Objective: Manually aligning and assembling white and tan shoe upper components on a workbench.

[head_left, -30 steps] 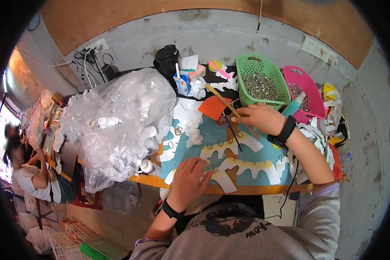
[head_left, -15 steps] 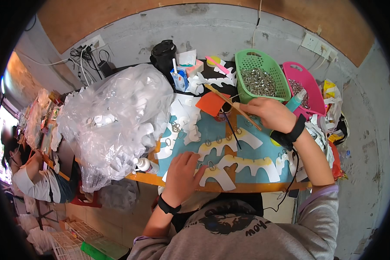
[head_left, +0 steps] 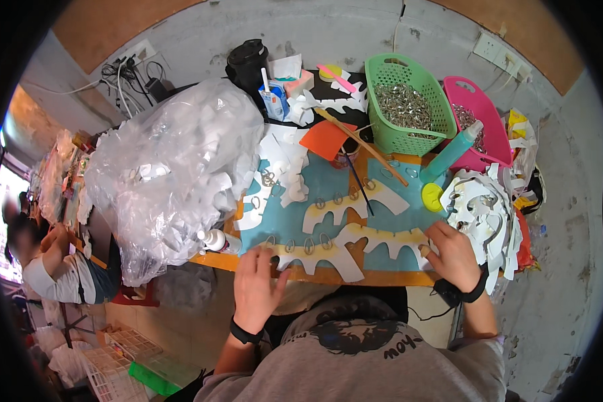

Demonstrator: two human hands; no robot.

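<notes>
The right hand [head_left: 452, 254] had come back from the upper middle of the frame, where 1 second before it hovered by the orange card [head_left: 328, 139] and the long wooden stick [head_left: 362, 142]; it now rested low at the right of the centre, its fingers pressed flat on the right end of the nearest white wavy cut-out [head_left: 355, 244]; its grip was spread and pinched nothing. The left hand [head_left: 256, 285] had slid a little down and left; it lay flat at the lower centre on the near edge of the table [head_left: 382, 276], fingertips on the left end of that same cut-out, its grip also spread and holding nothing.

The cut-out itself lay across the blue sheet [head_left: 328, 184] in the lower centre, with several metal rings [head_left: 315, 242] set along its upper edge; a second white cut-out [head_left: 355, 204] with rings lay just above it.

Judging from this, the reach toward the stick had ended and both hands had turned to steadying or smoothing the nearest piece at its 2 ends.

To the upper right stood the green basket [head_left: 408, 137] of metal parts and the pink basket [head_left: 486, 110], with a teal bottle [head_left: 449, 154] between them; a stack of white cut-outs [head_left: 482, 208] lay just right of the right hand; a big clear plastic bag [head_left: 174, 167] filled the left.
</notes>
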